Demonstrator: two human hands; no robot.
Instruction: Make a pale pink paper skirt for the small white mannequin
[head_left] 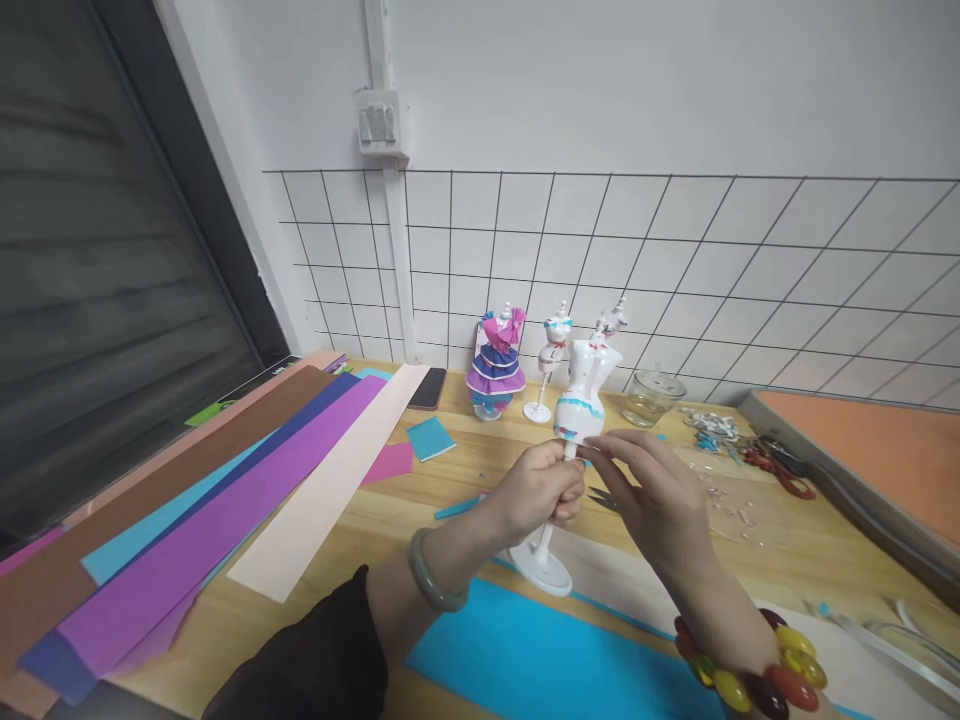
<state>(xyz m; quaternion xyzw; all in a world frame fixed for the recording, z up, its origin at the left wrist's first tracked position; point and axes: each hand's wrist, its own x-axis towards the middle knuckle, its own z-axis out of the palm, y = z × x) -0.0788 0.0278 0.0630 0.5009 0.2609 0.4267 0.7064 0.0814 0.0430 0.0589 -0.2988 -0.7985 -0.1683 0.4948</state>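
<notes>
A small white mannequin (589, 390) on a round stand stands upright before me, with pale blue tape around its hips and red marks at the neck. My left hand (553, 482) is wrapped around its pole, just under the torso. Beside the torso's lower edge is my right hand (651, 478), thumb and fingertips brought together; whatever they pinch is too small to make out. The white oval base (541, 572) shows beneath my left hand, over a bright blue strip (547, 650). Dark scissor blades (602, 499) poke out between the hands.
Long coloured strips (225, 530) cover the left. Behind stand a dressed mannequin (496, 365), another white mannequin (556, 355), a phone (427, 388) and a glass jar (654, 395). At right lie red-handled scissors (780, 468), small bits (739, 505) and a grey-edged orange board (877, 450).
</notes>
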